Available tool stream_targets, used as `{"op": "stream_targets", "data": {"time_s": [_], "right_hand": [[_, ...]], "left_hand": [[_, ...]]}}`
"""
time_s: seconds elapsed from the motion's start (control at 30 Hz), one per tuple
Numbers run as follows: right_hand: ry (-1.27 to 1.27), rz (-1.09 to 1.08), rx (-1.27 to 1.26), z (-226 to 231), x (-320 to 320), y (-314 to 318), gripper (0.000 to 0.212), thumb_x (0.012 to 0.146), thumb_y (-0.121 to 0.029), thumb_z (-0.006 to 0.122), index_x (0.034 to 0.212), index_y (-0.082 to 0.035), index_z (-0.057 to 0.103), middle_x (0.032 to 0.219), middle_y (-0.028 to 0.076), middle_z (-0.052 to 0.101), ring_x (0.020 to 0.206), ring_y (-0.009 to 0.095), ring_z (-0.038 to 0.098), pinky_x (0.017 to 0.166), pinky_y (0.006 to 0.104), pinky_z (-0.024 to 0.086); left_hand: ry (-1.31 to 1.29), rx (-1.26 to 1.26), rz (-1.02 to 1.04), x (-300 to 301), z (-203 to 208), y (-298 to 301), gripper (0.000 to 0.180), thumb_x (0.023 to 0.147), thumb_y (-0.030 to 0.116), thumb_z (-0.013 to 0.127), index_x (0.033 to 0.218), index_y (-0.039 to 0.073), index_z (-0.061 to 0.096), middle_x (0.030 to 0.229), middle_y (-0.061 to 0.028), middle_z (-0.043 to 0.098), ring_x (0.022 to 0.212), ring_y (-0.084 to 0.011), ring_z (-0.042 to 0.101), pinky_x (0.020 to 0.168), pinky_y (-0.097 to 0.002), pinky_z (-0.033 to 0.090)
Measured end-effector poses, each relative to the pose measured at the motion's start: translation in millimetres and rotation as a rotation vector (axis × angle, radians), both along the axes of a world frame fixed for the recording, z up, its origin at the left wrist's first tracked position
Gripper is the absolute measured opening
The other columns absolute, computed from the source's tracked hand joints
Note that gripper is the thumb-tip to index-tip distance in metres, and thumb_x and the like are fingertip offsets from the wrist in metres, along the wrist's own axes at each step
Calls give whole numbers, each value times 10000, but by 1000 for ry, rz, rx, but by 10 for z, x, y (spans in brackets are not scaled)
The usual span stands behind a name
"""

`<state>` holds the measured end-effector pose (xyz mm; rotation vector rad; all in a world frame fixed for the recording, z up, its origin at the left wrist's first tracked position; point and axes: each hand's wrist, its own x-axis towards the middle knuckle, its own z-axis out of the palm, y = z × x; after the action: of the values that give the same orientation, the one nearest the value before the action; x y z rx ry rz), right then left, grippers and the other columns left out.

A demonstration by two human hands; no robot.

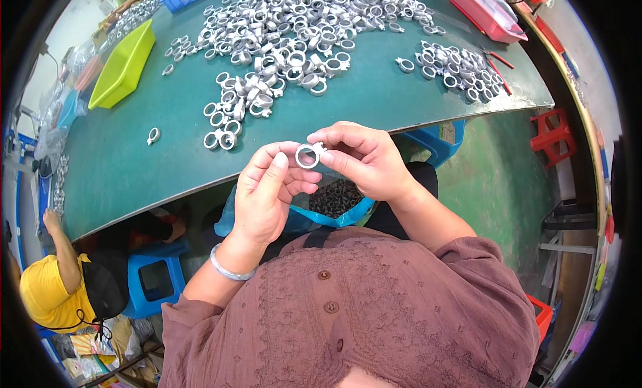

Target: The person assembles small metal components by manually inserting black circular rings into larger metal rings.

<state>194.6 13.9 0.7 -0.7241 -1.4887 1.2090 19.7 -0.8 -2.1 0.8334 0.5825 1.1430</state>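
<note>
Green table [177,124] with a big heap of grey rings [274,30] on it, plus a smaller pile [461,70] off to the right. Person's right hand [374,162] has one ring [317,155] pinched, thumb and forefinger, by the table's near edge. Left hand [267,187] is loosely curled beside it; can't tell if those fingers grip.

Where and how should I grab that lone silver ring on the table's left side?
I'd pinch the lone silver ring across its round outer band, from above and the right: it lies apart from the ring pile, and its small tab seems to point lower left.
</note>
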Motion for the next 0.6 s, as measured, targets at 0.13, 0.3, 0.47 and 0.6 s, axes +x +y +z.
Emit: {"op": "stream_targets", "data": {"time_s": [0.13,0.3,0.47,0.6], "right_hand": [[100,35,-63,-28,-1,3,184,807,5,578,989,4,607,863,56,591,783,104,573,693,227,456],[-125,6,245,16,40,29,209,773,42,581,971,-10,620,863,78,596,780,140,583,699,244,460],[-150,-3,269,-18,38,21,240,763,61,583,990,-14,609,858,63,591,790,126,574,703,244,460],[5,61,72,-62,19,-13,303,777,65,567,1069,-19,566,885,31,575,799,94,552,706,233,456]], "left_hand": [[-5,-5,-14,-3,13,5,245,936,189,404,1051,-6,497,943,-118,597,809,-195,616,706,-290,520],[56,-34,-82,8,39,-17,213,890,131,508,1054,-4,494,952,-116,596,817,-186,614,718,-286,518],[148,112,46,42,-17,-23,293,822,24,582,1089,-6,466,987,-118,574,854,-168,598,737,-277,512],[326,428,193,40,-92,-35,423,771,-63,604,1148,-13,418,1024,-124,550,913,-170,580,769,-275,504]]}}
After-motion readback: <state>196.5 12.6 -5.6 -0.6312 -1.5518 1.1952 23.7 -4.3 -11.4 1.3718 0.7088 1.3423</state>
